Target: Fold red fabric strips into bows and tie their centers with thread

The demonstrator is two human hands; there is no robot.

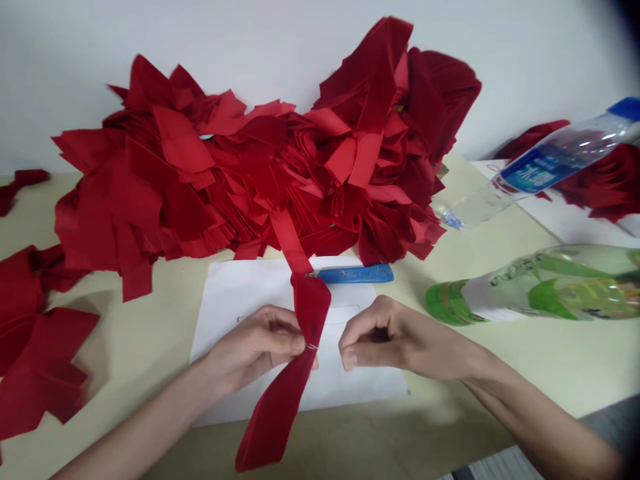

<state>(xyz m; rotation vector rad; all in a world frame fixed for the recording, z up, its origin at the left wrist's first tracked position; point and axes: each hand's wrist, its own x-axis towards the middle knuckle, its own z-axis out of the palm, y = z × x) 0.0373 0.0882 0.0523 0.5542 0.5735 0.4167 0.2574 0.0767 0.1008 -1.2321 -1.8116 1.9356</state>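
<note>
A folded red velvety ribbon (280,407) hangs over the paper, pinched in at its middle, where a thin pale thread (311,346) crosses it. My left hand (265,340) is closed on the ribbon at this narrow spot, thumb in front, fingertips behind. To the right, apart from the ribbon, my right hand (380,337) is closed in a pinch, thumb against fingers. Whatever it may hold is too small to make out. Beneath both hands lies a white paper sheet (370,387) with a drawn rectangle. A blue-handled tool (355,274) rests at the sheet's far edge.
A large heap of red ribbon pieces (240,180) lies against the wall. More red pieces (45,360) lie at the left. On the right are a tilted clear bottle (545,167), a green-labelled bottle (540,283) on its side, and another red pile (610,180) on white paper.
</note>
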